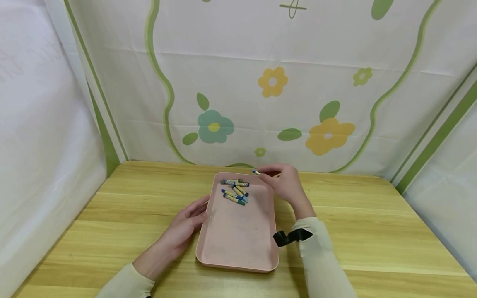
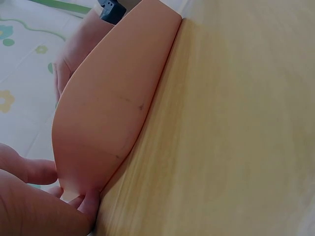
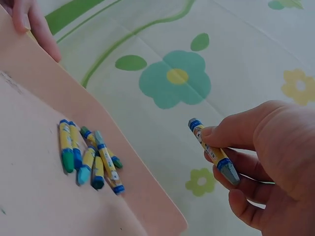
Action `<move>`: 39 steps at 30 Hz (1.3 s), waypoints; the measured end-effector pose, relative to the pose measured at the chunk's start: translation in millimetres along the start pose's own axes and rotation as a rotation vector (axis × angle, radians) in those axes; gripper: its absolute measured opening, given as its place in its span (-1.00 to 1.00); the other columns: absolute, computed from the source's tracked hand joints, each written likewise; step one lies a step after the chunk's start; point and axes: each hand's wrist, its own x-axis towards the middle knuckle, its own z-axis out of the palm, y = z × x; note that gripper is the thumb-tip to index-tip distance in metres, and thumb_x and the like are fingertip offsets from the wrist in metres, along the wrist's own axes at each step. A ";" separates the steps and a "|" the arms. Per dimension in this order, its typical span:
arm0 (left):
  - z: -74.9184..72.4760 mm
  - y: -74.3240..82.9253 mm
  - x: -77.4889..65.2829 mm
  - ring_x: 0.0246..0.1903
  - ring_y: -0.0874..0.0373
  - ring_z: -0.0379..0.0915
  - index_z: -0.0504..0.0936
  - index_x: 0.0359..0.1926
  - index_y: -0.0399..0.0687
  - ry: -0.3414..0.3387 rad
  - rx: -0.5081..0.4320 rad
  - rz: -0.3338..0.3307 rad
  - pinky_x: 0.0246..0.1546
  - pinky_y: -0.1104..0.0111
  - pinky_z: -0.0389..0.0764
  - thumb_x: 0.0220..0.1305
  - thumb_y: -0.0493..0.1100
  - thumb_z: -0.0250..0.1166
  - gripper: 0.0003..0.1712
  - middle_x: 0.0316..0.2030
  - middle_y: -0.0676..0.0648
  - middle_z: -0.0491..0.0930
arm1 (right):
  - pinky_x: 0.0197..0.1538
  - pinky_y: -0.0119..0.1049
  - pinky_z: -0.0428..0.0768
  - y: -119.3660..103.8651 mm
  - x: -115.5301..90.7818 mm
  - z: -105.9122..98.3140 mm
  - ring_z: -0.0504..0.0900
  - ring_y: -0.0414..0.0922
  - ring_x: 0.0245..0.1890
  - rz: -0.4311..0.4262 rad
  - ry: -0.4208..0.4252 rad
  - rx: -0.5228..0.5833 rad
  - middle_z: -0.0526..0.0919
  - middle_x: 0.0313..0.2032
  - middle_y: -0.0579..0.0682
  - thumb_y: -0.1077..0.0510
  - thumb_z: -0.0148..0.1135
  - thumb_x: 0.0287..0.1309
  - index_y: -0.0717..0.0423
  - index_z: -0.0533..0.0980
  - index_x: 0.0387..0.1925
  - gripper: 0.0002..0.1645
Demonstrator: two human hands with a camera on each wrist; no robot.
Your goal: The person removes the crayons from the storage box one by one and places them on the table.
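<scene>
Here, the right hand (image 1: 286,185) pinches a yellow-wrapped crayon (image 3: 219,159), its long axis slanting, blunt end leftward, tapered tip palmward. The left hand (image 1: 183,228) grips a smooth pink tray (image 1: 237,242).

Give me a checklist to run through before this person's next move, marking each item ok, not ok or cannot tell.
1. Right hand's grip on the held crayon: ok, pinched between thumb and fingers.
2. Held crayon apart from the loose crayons: ok, no contact.
3. Left hand at the tray: ok, touching its left side.
4. Loose crayons inside the tray: ok, grouped toward its far end.
5. Loose crayons lined up neatly: not ok, they lie at mixed angles.
6. Held crayon's height above the tray's rim: cannot tell.
</scene>
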 end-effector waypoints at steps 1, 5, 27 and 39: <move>0.1 0.0 0.1 0.60 -0.16 0.17 0.23 0.64 -0.04 0.000 0.001 0.001 0.52 0.08 0.31 0.60 -0.25 0.10 -0.32 0.64 -0.26 0.19 | -0.07 -0.20 0.67 2.3 -0.1 -2.1 0.69 -0.02 -0.04 -0.003 0.008 -0.006 0.84 -0.05 0.01 0.08 0.42 0.37 -0.04 0.80 0.00 -0.77; 0.8 0.4 -0.1 0.60 -0.16 0.16 0.24 0.64 -0.05 0.004 0.002 0.002 0.51 0.09 0.32 0.60 -0.25 0.11 -0.33 0.63 -0.27 0.20 | -0.05 -0.20 0.66 10.1 -0.2 -9.2 0.71 -0.01 -0.03 0.004 0.035 -0.014 0.85 -0.06 0.01 0.05 0.44 0.36 -0.04 0.81 -0.01 -0.76; 0.3 0.7 -0.5 0.62 -0.15 0.13 0.22 0.65 -0.03 -0.002 0.000 -0.006 0.55 0.05 0.26 0.60 -0.24 0.11 -0.32 0.64 -0.24 0.18 | -0.07 -0.39 0.72 51.4 -2.2 -42.4 0.71 -0.33 -0.18 0.124 0.125 0.049 0.82 0.02 0.16 0.06 0.43 0.37 0.10 0.78 0.03 -0.70; 0.2 1.0 -0.6 0.61 -0.14 0.15 0.23 0.64 -0.03 0.001 0.006 -0.007 0.53 0.08 0.29 0.59 -0.25 0.11 -0.32 0.64 -0.24 0.20 | -0.14 -0.54 0.62 72.0 -2.4 -41.2 0.66 -0.38 -0.20 0.170 0.169 0.021 0.84 -0.03 0.18 0.11 0.47 0.32 0.17 0.79 -0.02 -0.72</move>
